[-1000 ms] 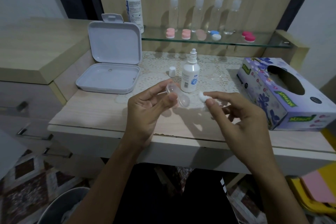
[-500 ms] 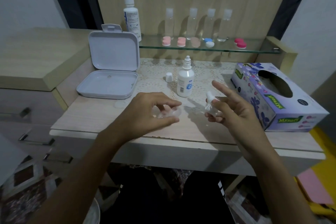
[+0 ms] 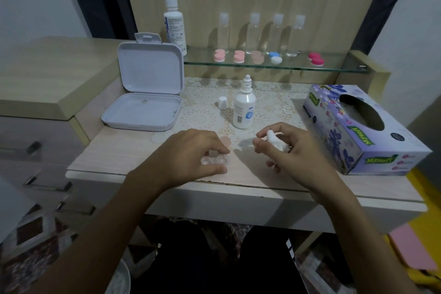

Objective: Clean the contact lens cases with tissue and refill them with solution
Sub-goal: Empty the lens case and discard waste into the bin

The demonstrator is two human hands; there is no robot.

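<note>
Clear plastic is what I am holding down on the table [image 3: 133, 162] with my left hand [image 3: 191, 150]: the see-through lens case [image 3: 216, 159], pinched between my thumb and curled fingers, is sitting on the wood just under my palm. Its long axis is running left to right, nearly along the table edge, and its two round wells are facing up, as far as I can judge through the blur. My right hand [image 3: 293, 148] is hovering just beside it, to the right, with the fingers curled around a small twisted tissue [image 3: 274, 139] whose tip is pointing up and a little to the left. So the left hand is already touching the case, and the right one is near but apart. The small solution bottle [image 3: 244, 108] is standing upright behind, between my two hands, with its cap [image 3: 222, 102] off just beside it. I am thinking the refill is coming next, and the right hand is nearer to that bottle.
</note>
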